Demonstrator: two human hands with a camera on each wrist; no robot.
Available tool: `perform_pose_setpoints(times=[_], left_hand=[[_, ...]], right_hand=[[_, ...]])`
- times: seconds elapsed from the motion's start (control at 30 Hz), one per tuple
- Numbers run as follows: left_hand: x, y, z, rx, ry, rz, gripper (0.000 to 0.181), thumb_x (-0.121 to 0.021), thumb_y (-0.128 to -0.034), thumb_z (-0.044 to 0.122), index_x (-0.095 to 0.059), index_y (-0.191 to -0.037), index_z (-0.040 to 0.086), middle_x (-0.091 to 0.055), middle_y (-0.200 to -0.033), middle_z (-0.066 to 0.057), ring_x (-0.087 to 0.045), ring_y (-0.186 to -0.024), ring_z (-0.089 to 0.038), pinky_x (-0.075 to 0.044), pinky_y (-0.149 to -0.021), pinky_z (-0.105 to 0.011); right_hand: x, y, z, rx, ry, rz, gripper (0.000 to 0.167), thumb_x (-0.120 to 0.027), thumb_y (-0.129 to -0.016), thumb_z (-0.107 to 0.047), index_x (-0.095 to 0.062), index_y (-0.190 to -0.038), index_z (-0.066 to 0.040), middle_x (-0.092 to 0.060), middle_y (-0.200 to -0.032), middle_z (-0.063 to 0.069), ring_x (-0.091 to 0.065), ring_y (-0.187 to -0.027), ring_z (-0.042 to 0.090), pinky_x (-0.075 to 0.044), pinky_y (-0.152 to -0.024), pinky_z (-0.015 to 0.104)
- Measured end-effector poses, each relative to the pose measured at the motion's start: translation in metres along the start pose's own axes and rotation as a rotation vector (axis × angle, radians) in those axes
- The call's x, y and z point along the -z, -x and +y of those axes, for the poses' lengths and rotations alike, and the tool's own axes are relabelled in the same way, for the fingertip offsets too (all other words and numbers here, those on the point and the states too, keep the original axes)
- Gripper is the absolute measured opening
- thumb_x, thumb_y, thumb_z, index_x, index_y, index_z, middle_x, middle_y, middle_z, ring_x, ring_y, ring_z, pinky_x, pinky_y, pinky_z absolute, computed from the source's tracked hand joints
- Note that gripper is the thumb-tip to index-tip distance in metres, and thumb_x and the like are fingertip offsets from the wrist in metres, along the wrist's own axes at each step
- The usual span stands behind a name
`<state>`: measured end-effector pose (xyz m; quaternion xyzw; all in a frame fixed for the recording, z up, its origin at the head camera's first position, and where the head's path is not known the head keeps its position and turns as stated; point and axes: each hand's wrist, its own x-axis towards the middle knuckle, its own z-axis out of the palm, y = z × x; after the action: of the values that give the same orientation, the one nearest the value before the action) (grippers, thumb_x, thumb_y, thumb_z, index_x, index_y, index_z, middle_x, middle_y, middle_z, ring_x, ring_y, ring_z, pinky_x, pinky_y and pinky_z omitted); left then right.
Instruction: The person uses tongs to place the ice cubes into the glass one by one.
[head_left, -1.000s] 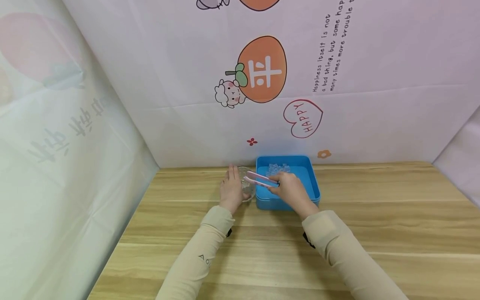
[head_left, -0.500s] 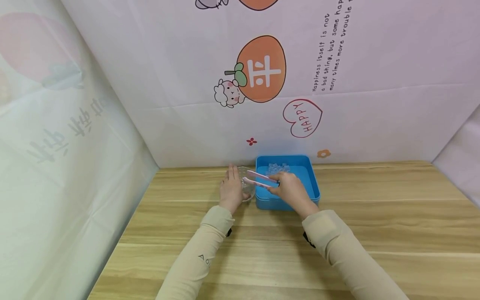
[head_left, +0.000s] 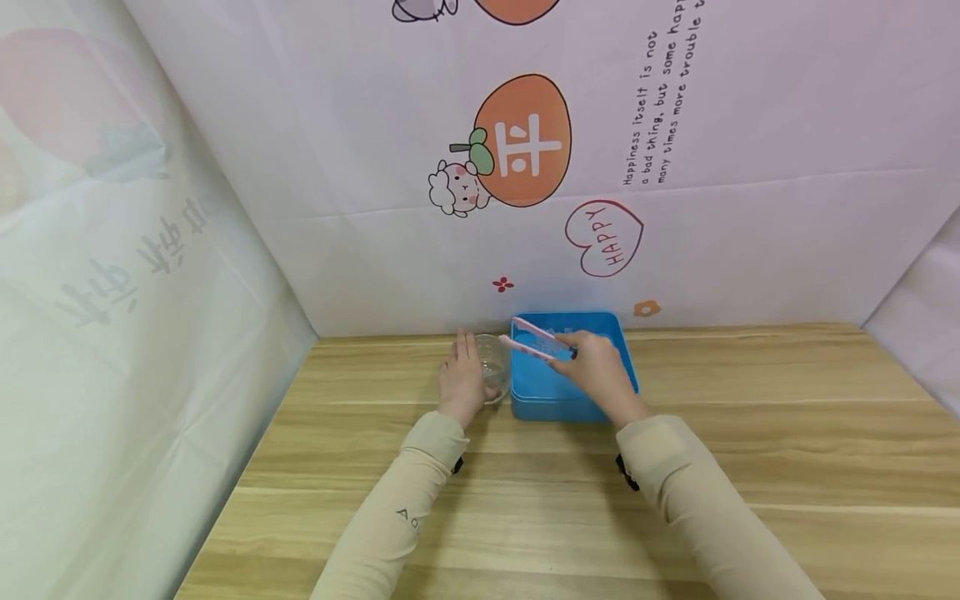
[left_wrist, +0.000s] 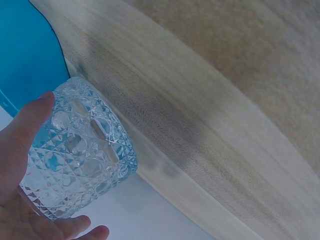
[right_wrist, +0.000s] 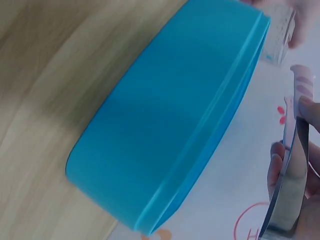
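Observation:
A faceted clear glass [left_wrist: 85,145] stands on the table left of the blue box. My left hand [head_left: 462,379] holds it, with the thumb on one side and the fingers on the other in the left wrist view. Metal tongs with pink tips [right_wrist: 295,185] are in my right hand [head_left: 597,375], pinched between thumb and fingers. Their tips are spread apart above the box's left side, and nothing shows between them. Small clear cubes [head_left: 550,343] lie in the box behind the tongs, partly hidden by them.
The open blue box [head_left: 570,408] sits at the back of the wooden table [head_left: 540,508], its left wall close to the glass. A white printed cloth [head_left: 390,267] rises right behind both.
My right hand has moved the tongs right and a little up, from over the glass to over the blue box. The left hand and glass have stayed put.

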<state>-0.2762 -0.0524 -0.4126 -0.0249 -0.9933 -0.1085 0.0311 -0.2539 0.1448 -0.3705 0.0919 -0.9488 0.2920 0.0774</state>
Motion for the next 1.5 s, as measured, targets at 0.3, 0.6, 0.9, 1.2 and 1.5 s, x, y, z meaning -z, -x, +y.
perform_pose_setpoints(times=[0.3,0.6,0.9,1.2,1.5], left_hand=[[-0.002,-0.001,0.000,0.010,-0.015,-0.003,0.111,-0.083,-0.0699,0.041,-0.019,-0.150,-0.001,-0.019,-0.159,-0.018,-0.035,-0.141,-0.032,-0.040,-0.110,-0.044],[-0.005,-0.003,-0.001,0.015,-0.040,-0.006,0.114,-0.083,-0.0692,0.042,-0.016,-0.151,0.000,-0.018,-0.160,-0.016,-0.034,-0.142,-0.030,-0.041,-0.108,-0.044],[-0.003,-0.003,-0.001,0.016,-0.021,-0.011,0.113,-0.083,-0.0696,0.041,-0.017,-0.151,0.000,-0.017,-0.160,-0.016,-0.032,-0.143,-0.031,-0.041,-0.109,-0.045],[-0.002,-0.003,-0.001,0.006,-0.036,0.001,0.113,-0.083,-0.0691,0.041,-0.017,-0.150,-0.001,-0.018,-0.159,-0.017,-0.034,-0.142,-0.031,-0.042,-0.108,-0.045],[-0.003,-0.003,-0.002,0.010,-0.054,-0.006,0.114,-0.082,-0.0698,0.043,-0.016,-0.151,-0.001,-0.017,-0.160,-0.017,-0.035,-0.142,-0.031,-0.041,-0.109,-0.045]], right_hand=[[0.006,-0.008,0.017,-0.030,0.064,0.106,0.049,-0.074,-0.083,-0.020,-0.062,-0.123,0.004,-0.066,-0.108,0.028,-0.065,-0.080,0.033,-0.053,-0.059,0.035],[0.002,-0.008,0.028,-0.101,0.060,0.080,0.047,-0.073,-0.084,-0.019,-0.061,-0.122,0.007,-0.066,-0.111,0.029,-0.064,-0.093,0.039,-0.056,-0.073,0.041],[-0.009,-0.007,0.038,-0.125,0.090,-0.001,0.046,-0.071,-0.086,-0.017,-0.060,-0.123,0.007,-0.061,-0.123,0.028,-0.058,-0.113,0.044,-0.051,-0.092,0.053],[-0.015,-0.008,0.041,-0.159,0.128,-0.035,0.047,-0.070,-0.086,-0.016,-0.058,-0.125,0.008,-0.060,-0.124,0.029,-0.058,-0.113,0.044,-0.051,-0.092,0.053],[-0.022,-0.009,0.051,-0.171,0.173,-0.039,0.044,-0.070,-0.086,-0.014,-0.059,-0.122,0.009,-0.062,-0.121,0.029,-0.060,-0.110,0.042,-0.051,-0.091,0.053]])
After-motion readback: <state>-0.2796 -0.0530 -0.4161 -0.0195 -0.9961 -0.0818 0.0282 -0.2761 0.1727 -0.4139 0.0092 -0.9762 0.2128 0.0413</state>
